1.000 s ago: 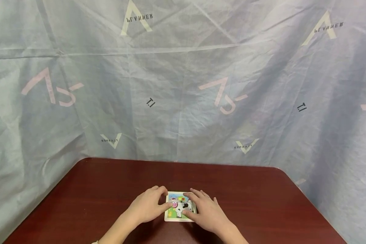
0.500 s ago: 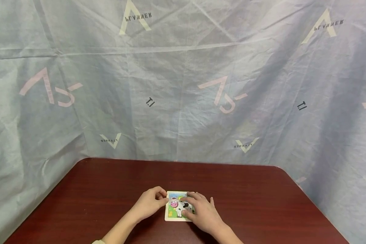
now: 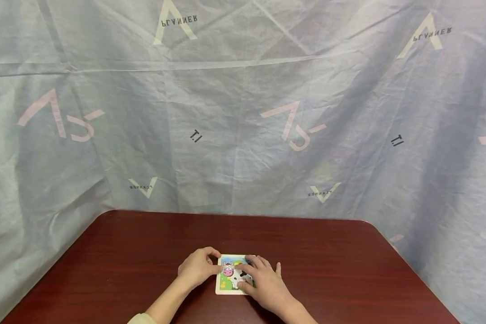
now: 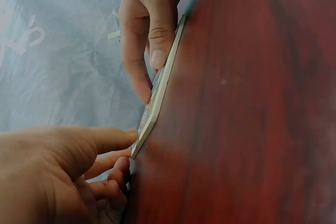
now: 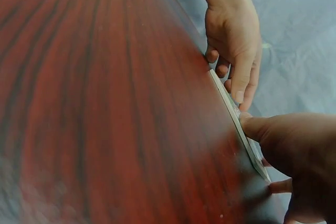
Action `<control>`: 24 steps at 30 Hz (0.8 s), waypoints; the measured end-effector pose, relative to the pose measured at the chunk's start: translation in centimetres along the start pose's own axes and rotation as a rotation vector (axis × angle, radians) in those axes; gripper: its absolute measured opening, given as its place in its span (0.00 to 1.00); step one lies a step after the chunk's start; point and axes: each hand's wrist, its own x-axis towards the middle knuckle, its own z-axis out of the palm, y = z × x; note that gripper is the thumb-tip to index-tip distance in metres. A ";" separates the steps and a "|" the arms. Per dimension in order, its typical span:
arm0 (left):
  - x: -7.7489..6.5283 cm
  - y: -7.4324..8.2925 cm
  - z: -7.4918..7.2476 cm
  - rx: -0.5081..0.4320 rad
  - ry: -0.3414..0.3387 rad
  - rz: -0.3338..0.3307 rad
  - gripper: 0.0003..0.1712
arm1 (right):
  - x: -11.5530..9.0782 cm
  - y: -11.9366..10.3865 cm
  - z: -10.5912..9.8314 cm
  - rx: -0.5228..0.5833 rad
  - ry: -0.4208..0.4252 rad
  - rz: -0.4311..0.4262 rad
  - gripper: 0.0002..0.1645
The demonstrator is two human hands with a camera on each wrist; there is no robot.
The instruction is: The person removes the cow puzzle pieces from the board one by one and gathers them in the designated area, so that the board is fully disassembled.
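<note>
A thin square cow puzzle (image 3: 235, 275) with a pale frame lies flat on the table in the head view. My left hand (image 3: 197, 268) pinches its left side; in the left wrist view, the left thumb (image 4: 118, 138) lies over the edge and the other fingers are curled beside and below it. From the right, my right hand (image 3: 266, 284) rests on the picture, thumb and fingers spread and fairly straight, covering part of the cow's body and the right border. In the right wrist view, the right thumb (image 5: 252, 124) touches the board's upper face.
The dark red wood-grain table (image 3: 146, 243) has rounded far corners. Behind it and along both sides hangs a creased grey cloth (image 3: 227, 112) with printed letters and logos.
My left thumb has drawn back from the cow's face to the left border, and the left fingers have curled in. My right fingers have shifted slightly left over the picture.
</note>
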 end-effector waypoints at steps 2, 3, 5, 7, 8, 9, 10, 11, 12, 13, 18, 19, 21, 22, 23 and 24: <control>0.1 0.0 0.1 0.007 0.007 -0.019 0.16 | 0.0 0.0 0.1 -0.004 0.006 -0.003 0.22; 0.1 0.1 0.1 0.008 0.009 -0.027 0.16 | 0.0 0.0 0.1 -0.005 0.009 -0.004 0.22; 0.2 0.2 0.1 0.007 0.008 -0.040 0.15 | 0.0 0.0 0.1 -0.008 0.015 -0.007 0.22; 0.2 0.2 0.2 0.002 0.007 -0.052 0.15 | 0.0 -0.1 0.0 -0.008 0.018 -0.009 0.22; 0.2 0.3 0.2 -0.001 0.008 -0.058 0.14 | 0.0 -0.1 0.0 -0.006 0.018 -0.010 0.22; 0.2 0.4 0.1 -0.003 0.010 -0.062 0.14 | 0.0 -0.1 0.0 -0.004 0.018 -0.011 0.22; 0.2 0.5 0.1 -0.007 0.012 -0.066 0.14 | 0.0 -0.1 0.0 -0.002 0.018 -0.011 0.22; 0.2 0.6 0.1 -0.013 0.015 -0.074 0.13 | 0.0 0.0 -0.1 0.001 0.017 -0.011 0.22; 0.2 0.7 0.1 -0.022 0.014 -0.086 0.13 | 0.0 0.0 -0.1 0.002 0.016 -0.012 0.22; 0.3 0.8 0.1 -0.028 0.009 -0.099 0.13 | 0.0 0.0 -0.1 0.002 0.016 -0.014 0.22; 0.2 1.0 -0.2 -0.175 -0.020 -0.121 0.07 | 0.0 0.0 0.1 0.010 0.013 -0.022 0.22; 0.1 1.0 -0.3 -0.221 -0.030 -0.114 0.08 | 0.0 -0.1 0.1 0.011 0.013 -0.023 0.22; -0.1 1.2 -0.4 -0.317 -0.050 -0.100 0.10 | 0.0 -0.1 0.1 0.010 0.014 -0.022 0.22; -0.2 1.4 -0.4 -0.356 -0.071 -0.106 0.12 | -0.1 -0.1 0.1 0.008 0.014 -0.023 0.22; -0.3 1.5 -0.5 -0.387 -0.094 -0.117 0.14 | -0.1 -0.1 0.0 0.005 0.014 -0.022 0.22; -0.3 1.7 -0.5 -0.409 -0.118 -0.138 0.15 | -0.1 0.0 0.0 0.003 0.013 -0.021 0.22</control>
